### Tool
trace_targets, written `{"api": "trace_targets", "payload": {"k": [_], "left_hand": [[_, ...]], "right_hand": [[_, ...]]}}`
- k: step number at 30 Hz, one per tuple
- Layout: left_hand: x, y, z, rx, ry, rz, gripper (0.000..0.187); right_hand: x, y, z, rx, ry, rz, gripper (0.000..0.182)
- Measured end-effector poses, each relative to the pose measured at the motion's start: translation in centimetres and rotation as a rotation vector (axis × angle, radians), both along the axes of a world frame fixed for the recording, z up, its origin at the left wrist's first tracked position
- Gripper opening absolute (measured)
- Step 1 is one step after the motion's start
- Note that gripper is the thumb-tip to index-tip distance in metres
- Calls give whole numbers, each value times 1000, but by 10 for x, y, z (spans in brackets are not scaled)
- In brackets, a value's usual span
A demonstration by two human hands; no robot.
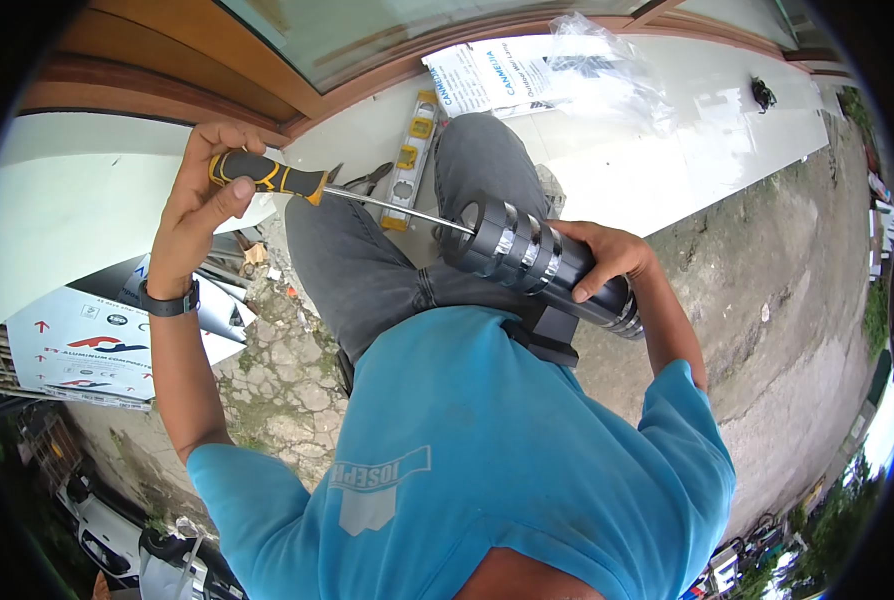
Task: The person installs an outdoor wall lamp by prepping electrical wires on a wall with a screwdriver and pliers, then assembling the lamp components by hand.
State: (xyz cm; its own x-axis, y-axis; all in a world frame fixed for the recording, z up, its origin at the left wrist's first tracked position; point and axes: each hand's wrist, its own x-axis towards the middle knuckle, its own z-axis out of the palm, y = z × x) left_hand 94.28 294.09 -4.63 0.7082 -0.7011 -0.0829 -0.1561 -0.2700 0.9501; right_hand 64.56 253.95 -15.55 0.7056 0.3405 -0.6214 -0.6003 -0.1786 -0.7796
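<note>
Holding a screwdriver (292, 181) at ten o'clock, left fingers (229, 197) wrapped, right fingers (596, 279) clasping a black cylinder (537, 258) at two, shaft meeting its end, level (405, 185) near twelve.

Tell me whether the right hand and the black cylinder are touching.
Touching. The head view shows the right hand gripping the black cylinder, thumb against its side.

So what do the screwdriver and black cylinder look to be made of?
The screwdriver has a shiny metal shaft and a dull grip, likely rubber or plastic. The cylinder looks satin black, painted metal or plastic; its bands gleam like chrome.
</note>
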Motion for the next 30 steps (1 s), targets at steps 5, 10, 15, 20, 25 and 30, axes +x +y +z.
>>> {"api": "trace_targets", "payload": {"k": [5,10,15,20,25,30], "left_hand": [[12,10,-15,212,-114,-26,31],[-1,8,-10,-11,-125,-108,37],[16,16,2,417,140,-82,33],[-7,14,2,45,-39,-85,30],[13,15,7,296,59,-47,31],[0,2,-1,-23,-101,-24,35]], "right_hand": [[6,3,9,0,6,11,128],[4,9,8,38,55,-86,136],[2,10,3,88,72,-110,134],[-1,7,1,101,74,-86,130],[5,7,0,97,38,-25,127],[6,7,1,118,15,-17,129]]}}
